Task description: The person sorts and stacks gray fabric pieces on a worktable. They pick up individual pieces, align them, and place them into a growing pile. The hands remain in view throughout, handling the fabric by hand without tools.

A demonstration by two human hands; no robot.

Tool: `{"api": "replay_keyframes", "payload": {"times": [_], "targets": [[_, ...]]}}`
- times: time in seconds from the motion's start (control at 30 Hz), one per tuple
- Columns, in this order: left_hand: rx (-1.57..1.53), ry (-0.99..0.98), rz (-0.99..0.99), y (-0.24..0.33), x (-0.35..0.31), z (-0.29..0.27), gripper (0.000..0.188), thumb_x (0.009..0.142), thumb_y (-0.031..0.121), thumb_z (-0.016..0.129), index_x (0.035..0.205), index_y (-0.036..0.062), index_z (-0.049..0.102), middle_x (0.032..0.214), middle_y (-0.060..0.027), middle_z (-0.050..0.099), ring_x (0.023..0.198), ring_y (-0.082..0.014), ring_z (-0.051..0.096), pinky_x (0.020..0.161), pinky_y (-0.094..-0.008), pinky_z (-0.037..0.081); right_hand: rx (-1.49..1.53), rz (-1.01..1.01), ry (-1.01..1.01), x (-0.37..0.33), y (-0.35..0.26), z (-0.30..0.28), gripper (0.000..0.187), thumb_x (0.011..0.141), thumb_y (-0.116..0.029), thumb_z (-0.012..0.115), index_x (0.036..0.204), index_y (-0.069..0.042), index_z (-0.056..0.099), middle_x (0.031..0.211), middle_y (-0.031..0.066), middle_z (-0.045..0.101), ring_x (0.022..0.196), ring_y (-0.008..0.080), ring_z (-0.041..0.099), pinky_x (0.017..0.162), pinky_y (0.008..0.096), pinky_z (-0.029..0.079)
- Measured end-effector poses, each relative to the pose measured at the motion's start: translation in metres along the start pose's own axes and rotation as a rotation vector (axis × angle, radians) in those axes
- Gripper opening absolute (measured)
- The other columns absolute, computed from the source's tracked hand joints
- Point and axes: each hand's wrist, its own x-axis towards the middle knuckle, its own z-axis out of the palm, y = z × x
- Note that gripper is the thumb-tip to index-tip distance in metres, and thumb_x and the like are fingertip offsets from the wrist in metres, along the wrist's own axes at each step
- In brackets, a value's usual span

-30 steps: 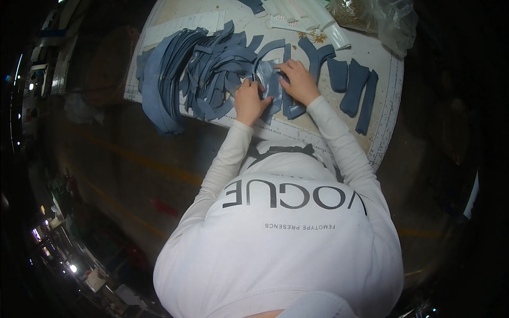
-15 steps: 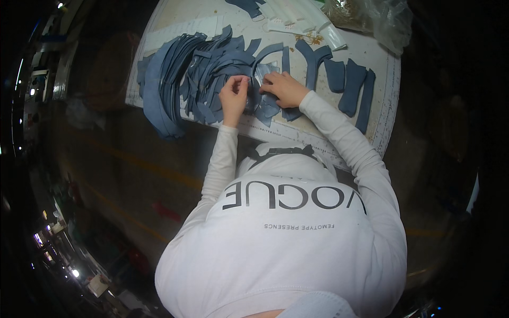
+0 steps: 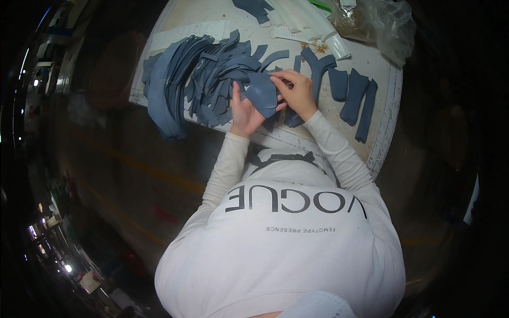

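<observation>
A blue-grey cut piece of thin, smooth material (image 3: 262, 91) is raised above the near part of the worktable, between my hands. My left hand (image 3: 246, 112) supports it from below, palm up, with the thumb standing apart from it; its other fingers are mostly hidden under the piece. My right hand (image 3: 298, 94) pinches the piece's upper right edge between thumb and fingers. Just left of my hands lies a heap of similar cut strips (image 3: 217, 79), with a thick bundle of long curved strips (image 3: 165, 95) draping over the table's near edge.
On the right of the white worktable (image 3: 383, 119) lie separate blue pieces: a forked one (image 3: 319, 69), a short one (image 3: 338, 85) and longer ones (image 3: 353, 98). White strips (image 3: 313, 24), a clear plastic bag (image 3: 392, 32) and a paper sheet (image 3: 188, 35) are farther back.
My left hand has turned palm up and moved right, under the blue piece. The piece is now lifted and spread flat, its edge in my right hand. The view has shifted slightly.
</observation>
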Motion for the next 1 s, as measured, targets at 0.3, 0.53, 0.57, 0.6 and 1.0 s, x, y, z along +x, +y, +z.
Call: {"api": "replay_keyframes", "payload": {"times": [0.3, 0.53, 0.57, 0.6, 1.0], "targets": [[0.071, 0.021, -0.066, 0.012, -0.004, 0.002, 0.072, 0.092, 0.055, 0.042, 0.133, -0.0046, 0.038, 0.124, -0.021, 0.052, 0.113, -0.033, 0.053, 0.095, -0.0464, 0.045, 0.553, 0.395, -0.046, 0.004, 0.009, -0.029, 0.022, 0.085, -0.009, 0.065, 0.104, 0.003, 0.062, 0.086, 0.0042, 0.065, 0.071, 0.0061, 0.06, 0.056, 0.0185, 0.05], [0.428, 0.52, 0.083, 0.019, -0.01, -0.023, 0.037, 0.087, 0.004, 0.059, 0.122, -0.0045, 0.05, 0.115, -0.0125, 0.059, 0.102, -0.0212, 0.061, 0.09, -0.0308, 0.049, -0.238, 0.133, -0.247, 0.011, 0.036, -0.005, 0.044, 0.068, -0.014, 0.077, 0.109, -0.006, 0.063, 0.093, 0.0094, 0.065, 0.084, 0.0227, 0.063, 0.077, 0.0312, 0.051], [0.374, 0.447, 0.122, 0.025, -0.013, -0.028, 0.037, 0.087, 0.004, 0.059, 0.122, -0.0051, 0.049, 0.116, -0.0131, 0.059, 0.103, -0.0215, 0.06, 0.09, -0.0306, 0.049, -0.408, 0.072, -0.234, 0.019, 0.043, -0.004, 0.048, 0.067, -0.015, 0.078, 0.111, -0.008, 0.062, 0.097, 0.0099, 0.064, 0.091, 0.0261, 0.062, 0.083, 0.0333, 0.05], [0.326, 0.438, 0.14, 0.031, -0.018, -0.032, 0.037, 0.088, 0.004, 0.058, 0.122, -0.0057, 0.049, 0.117, -0.0136, 0.059, 0.103, -0.0217, 0.06, 0.091, -0.0304, 0.049, -0.562, 0.122, -0.282, 0.025, 0.05, -0.004, 0.058, 0.064, -0.015, 0.08, 0.117, -0.011, 0.058, 0.111, 0.0105, 0.058, 0.109, 0.0307, 0.052, 0.092, 0.0374, 0.045], [0.268, 0.194, 0.425, 0.047, -0.029, -0.025, 0.044, 0.098, 0.015, 0.042, 0.139, 0.0043, 0.03, 0.136, -0.0218, 0.043, 0.116, -0.027, 0.052, 0.098, -0.0354, 0.045, -0.291, 0.199, -0.531, 0.049, 0.063, -0.013, 0.025, 0.066, -0.009, 0.078, 0.082, -0.006, 0.058, 0.086, 0.0022, 0.06, 0.083, 0.0153, 0.056, 0.072, 0.027, 0.045]]}}
